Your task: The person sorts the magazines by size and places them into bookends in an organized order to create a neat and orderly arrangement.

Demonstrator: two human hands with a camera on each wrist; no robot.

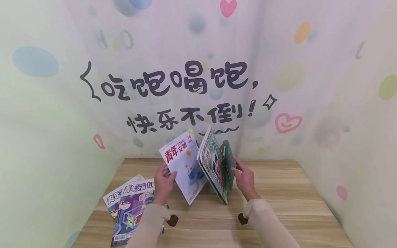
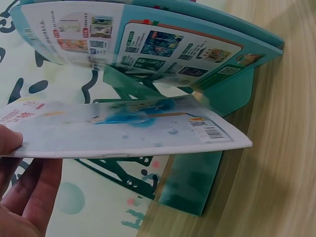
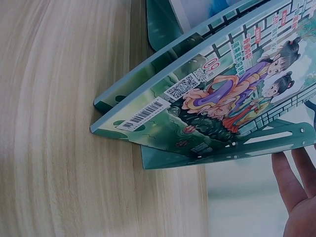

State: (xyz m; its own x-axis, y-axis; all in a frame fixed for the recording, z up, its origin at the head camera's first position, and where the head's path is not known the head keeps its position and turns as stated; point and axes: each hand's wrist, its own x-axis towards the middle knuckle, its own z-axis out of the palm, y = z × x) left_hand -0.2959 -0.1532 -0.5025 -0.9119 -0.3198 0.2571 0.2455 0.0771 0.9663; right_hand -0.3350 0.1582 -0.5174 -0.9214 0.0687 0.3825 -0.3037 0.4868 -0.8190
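Observation:
My left hand [image 1: 164, 182] pinches a white magazine [image 1: 188, 165] with red title characters by its left edge, thumb in front and fingers behind. The magazine stands tilted before a green book rack [image 2: 190, 182]. Green-covered magazines [image 1: 214, 162] with two cartoon figures lean upright in the rack, right of the white one. With fairly straight fingers my right hand [image 1: 246, 177] touches the outer face of the rack's right side panel [image 1: 229, 165]; in the right wrist view, fingertips [image 3: 280, 165] meet that slotted panel. The rack's back is mostly hidden behind the magazines.
Several magazines [image 1: 133, 213] with purple and blue covers lie overlapped at the left of the wooden table [image 1: 279, 206]. A printed wall curtain [image 1: 192, 41] stands right behind the table. Dark wrist-camera parts [image 1: 172, 220] show below the wrists.

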